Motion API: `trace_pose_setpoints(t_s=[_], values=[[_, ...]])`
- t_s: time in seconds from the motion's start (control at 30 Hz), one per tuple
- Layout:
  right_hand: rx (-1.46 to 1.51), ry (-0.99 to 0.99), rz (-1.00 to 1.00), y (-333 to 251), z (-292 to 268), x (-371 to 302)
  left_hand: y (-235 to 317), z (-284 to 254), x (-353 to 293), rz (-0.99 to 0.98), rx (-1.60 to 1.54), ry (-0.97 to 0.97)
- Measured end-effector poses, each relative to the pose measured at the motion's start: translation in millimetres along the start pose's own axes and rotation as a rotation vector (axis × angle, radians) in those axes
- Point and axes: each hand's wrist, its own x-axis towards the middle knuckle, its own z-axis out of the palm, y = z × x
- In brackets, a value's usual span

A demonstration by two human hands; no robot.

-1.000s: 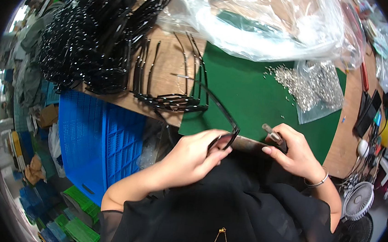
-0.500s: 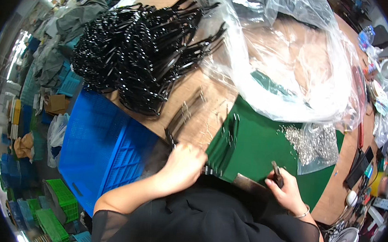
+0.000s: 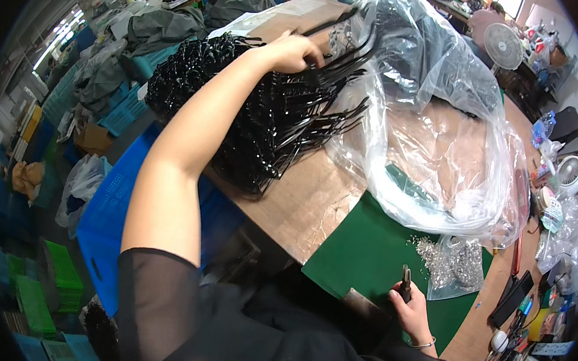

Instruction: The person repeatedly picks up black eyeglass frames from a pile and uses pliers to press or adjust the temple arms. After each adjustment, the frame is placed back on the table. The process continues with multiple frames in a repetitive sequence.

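My left hand [image 3: 292,53] reaches far forward over a large heap of glossy black strips [image 3: 253,122]. Its fingers are curled around a few loose black strips [image 3: 346,56], which stick out to the right toward the plastic bag; the fingertips are slightly blurred. My right hand [image 3: 415,312] stays near the table's front edge, closed around what look like small dark pliers [image 3: 406,284], metal tip upward. Beneath it lies a green mat [image 3: 338,247]. On the mat's right side, small silvery metal pieces [image 3: 431,260] spill from a clear little bag [image 3: 463,268].
A big clear plastic bag [image 3: 443,146] spreads over the wooden table [image 3: 286,208]. A blue crate [image 3: 102,233] stands at the table's left. A metal plate [image 3: 361,301] juts at the front edge. Along the right are a black case [image 3: 511,298], cables and a white fan [image 3: 570,171].
My left hand has swung from the front edge up to the heap, carrying strips. Strips that lay on the green mat are gone from it. My right hand keeps its grip; the view has shifted.
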Motion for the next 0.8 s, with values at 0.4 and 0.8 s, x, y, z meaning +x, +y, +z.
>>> trace_pose_setpoints(t_s=[0.4, 0.8], values=[[0.058, 0.023, 0.195, 7.3, 2.2, 20.2, -16.6, 39.9, -19.7, -0.258, 0.088, -0.016], [0.029, 0.045, 0.143, 0.3, -2.6, 16.9, 4.5, 10.9, 2.0, -0.232, 0.22, -0.327]])
